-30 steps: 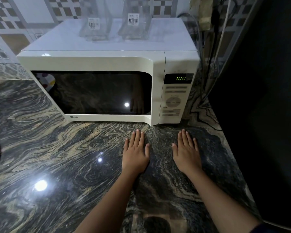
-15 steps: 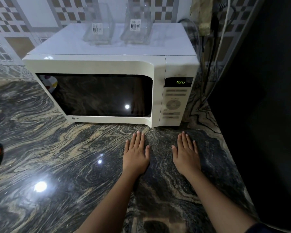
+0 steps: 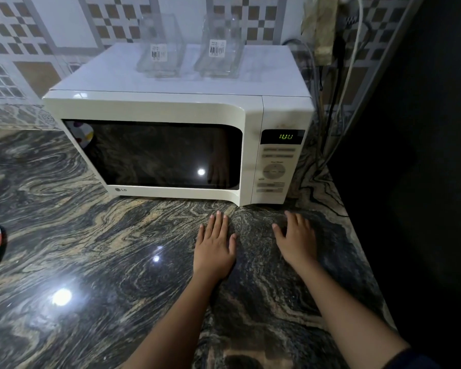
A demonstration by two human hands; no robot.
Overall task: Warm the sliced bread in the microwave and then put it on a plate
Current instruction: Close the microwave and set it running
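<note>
Head view: microwave (image 3: 171, 145) lies widthwise, door facing person.

Both arms reach forward, the left hand (image 3: 215, 249) and right hand (image 3: 297, 242) lying palm-down, empty, fingers extended, side by side but apart.

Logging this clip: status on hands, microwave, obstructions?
Left hand and right hand flat on counter, empty. Microwave door shut, display lit. Bread not visible. Nothing blocking door.
</note>
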